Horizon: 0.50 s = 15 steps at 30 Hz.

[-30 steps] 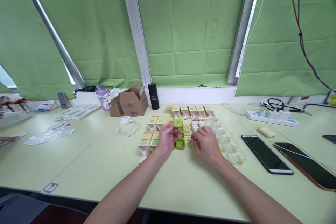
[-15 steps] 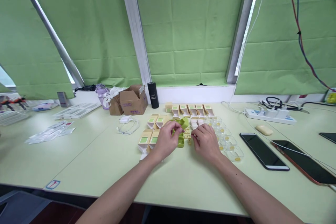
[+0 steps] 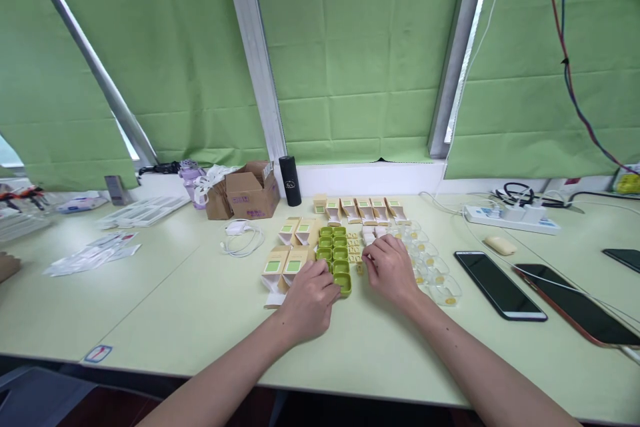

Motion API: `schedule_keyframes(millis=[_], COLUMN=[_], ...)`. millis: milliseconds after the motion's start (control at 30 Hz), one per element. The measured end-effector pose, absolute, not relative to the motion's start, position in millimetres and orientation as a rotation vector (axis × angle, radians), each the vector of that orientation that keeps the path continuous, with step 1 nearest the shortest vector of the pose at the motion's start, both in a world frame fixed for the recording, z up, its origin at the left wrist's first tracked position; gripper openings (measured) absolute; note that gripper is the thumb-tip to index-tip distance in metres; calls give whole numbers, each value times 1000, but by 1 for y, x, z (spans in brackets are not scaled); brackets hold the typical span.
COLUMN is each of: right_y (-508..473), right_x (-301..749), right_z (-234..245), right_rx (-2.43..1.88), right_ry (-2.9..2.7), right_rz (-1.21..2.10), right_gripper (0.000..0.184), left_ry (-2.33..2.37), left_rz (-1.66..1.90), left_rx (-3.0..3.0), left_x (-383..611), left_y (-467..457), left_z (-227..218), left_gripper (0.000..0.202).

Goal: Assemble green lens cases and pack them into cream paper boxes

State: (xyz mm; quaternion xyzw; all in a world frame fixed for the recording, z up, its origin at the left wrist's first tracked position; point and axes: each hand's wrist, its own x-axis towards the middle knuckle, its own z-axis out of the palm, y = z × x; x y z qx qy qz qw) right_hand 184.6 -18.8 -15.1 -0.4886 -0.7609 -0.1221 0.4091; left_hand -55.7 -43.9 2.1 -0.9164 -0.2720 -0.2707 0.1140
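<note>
A green compartment case (image 3: 334,250) lies opened flat on the pale green table (image 3: 200,307), its two rows of small cells facing up. My left hand (image 3: 309,299) rests at the case's near end, fingers curled against its edge. My right hand (image 3: 391,268) sits just right of the case, fingers pinched over a column of small yellow tiles (image 3: 355,248); what the fingertips hold is too small to make out. Small beige boxes with green labels (image 3: 285,265) lie left of the case, and another row of boxes (image 3: 365,210) lines the back.
Clear plastic lids with yellow dots (image 3: 435,273) lie to the right. Two phones (image 3: 499,283) and a power strip (image 3: 510,219) sit further right. A cardboard box (image 3: 253,197), a black cylinder (image 3: 291,181), a white cable (image 3: 243,237) and paper packets (image 3: 95,253) lie to the left.
The green case was held partly folded in my left hand; now it lies unfolded flat on the table, and my left hand has drawn back to its near end. My right hand stayed put.
</note>
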Motion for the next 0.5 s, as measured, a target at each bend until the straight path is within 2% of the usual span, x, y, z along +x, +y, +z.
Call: schedule_keyframes(millis=[500], right_y=[-18], right_x=[185], right_z=[-16], right_rx=[-1239], right_ry=[-1932], right_rz=[-354], right_gripper=[15], left_ry=[-878], left_rz=[-770], left_rx=[-2702], left_x=[-53], left_y=[-43], left_z=[-5], left_gripper=[19])
